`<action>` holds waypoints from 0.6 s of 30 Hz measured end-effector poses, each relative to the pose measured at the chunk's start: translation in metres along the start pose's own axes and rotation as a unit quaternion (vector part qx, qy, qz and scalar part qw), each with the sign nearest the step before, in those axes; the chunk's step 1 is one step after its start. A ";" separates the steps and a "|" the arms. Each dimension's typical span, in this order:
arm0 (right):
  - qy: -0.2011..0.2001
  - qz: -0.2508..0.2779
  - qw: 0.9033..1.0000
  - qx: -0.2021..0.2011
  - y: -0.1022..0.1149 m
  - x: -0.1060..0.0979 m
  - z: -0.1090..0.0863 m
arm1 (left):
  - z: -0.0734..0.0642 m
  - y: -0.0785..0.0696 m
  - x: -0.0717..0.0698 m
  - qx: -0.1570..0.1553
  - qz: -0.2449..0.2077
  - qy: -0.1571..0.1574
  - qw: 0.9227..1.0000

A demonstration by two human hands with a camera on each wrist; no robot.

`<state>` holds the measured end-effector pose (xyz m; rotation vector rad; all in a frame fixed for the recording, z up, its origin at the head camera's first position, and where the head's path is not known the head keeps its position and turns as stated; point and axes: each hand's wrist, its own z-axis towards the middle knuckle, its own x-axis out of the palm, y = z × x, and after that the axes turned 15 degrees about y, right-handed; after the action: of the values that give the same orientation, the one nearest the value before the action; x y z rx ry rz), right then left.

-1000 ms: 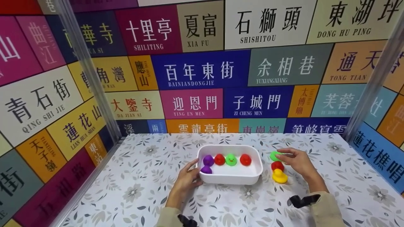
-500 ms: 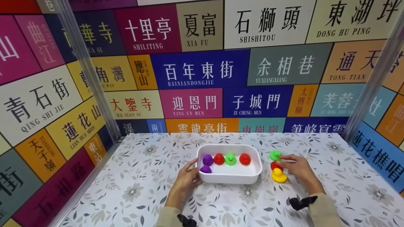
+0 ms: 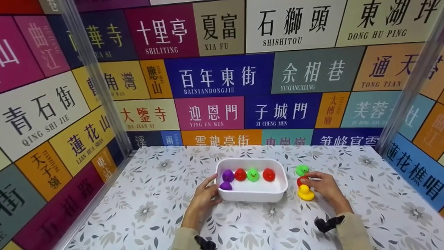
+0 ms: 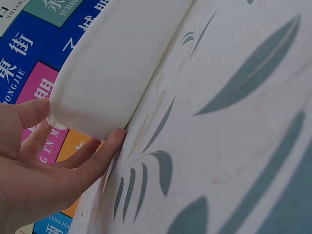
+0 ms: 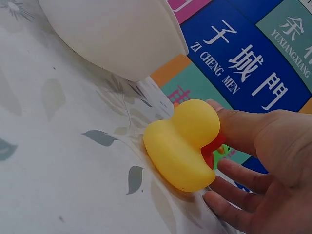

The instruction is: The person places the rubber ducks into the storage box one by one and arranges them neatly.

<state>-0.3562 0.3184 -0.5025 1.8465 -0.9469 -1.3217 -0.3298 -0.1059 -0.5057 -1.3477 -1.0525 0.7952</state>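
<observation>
My left hand [image 3: 204, 197] holds the left end of a white plastic tub [image 3: 251, 197]; the left wrist view has fingers at its rim and low on its wall [image 4: 117, 68]. My right hand [image 3: 326, 189] pinches a red rubber duck [image 3: 300, 181] on the table, right of the tub. Nearer me and touching its spot stands a yellow rubber duck [image 3: 306, 193]. Just beyond the red one is a green duck [image 3: 301, 170]. In the right wrist view the yellow duck [image 5: 180, 146] hides most of the red duck [image 5: 212, 148] and some fingertips.
Inside the tub sit two purple ducks [image 3: 228, 175], two red ducks [image 3: 269, 174] and one green duck [image 3: 253, 174]. A leaf-patterned cloth [image 3: 166, 208] covers the table. Colourful sign-printed walls [image 3: 218, 78] stand behind and at the sides, with clear posts at the corners.
My right hand has left the green duck, come nearer me and taken hold of the red duck. The green duck stays on the table, turned slightly. My left hand keeps its place on the tub.
</observation>
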 end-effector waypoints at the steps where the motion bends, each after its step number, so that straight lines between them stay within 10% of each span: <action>1: 0.000 0.003 1.000 0.003 0.000 0.000 0.001 | 0.000 0.000 0.000 0.002 0.001 0.001 1.000; 18: 0.006 0.023 0.999 0.032 0.001 0.003 0.002 | -0.001 0.000 0.001 0.009 -0.012 0.005 1.000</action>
<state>-0.3572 0.3156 -0.5035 1.8677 -1.0290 -1.2642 -0.3288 -0.1056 -0.5059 -1.3199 -1.0500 0.7775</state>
